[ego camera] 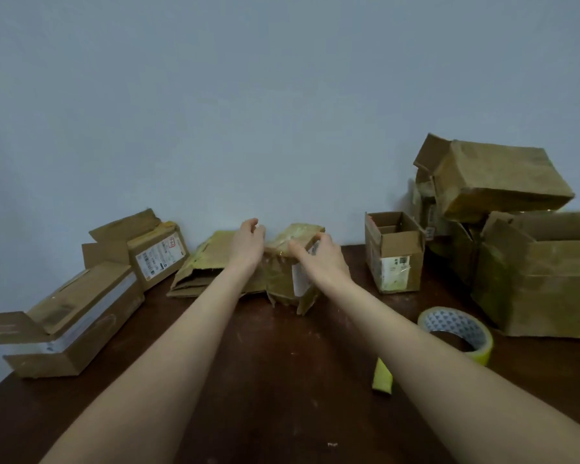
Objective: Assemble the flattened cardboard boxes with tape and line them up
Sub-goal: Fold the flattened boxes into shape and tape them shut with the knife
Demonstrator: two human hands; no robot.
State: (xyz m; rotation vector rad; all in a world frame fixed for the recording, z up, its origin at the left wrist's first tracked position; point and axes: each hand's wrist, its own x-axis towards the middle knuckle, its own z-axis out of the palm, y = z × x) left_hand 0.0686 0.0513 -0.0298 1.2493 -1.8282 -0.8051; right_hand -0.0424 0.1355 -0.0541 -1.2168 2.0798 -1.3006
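Against the far wall, mid-table, a crumpled box sits between both hands. The right hand curls over its top. The left hand is curled beside it, grip unclear. The tape roll lies nearer the right arm.

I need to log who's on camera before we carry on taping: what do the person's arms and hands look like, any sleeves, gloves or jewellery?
Both arms are bare: the left forearm and right forearm show no sleeve down to the frame's lower edge. The left hand and right hand wear no gloves. No watch or bracelet shows at either wrist; rings cannot be made out.
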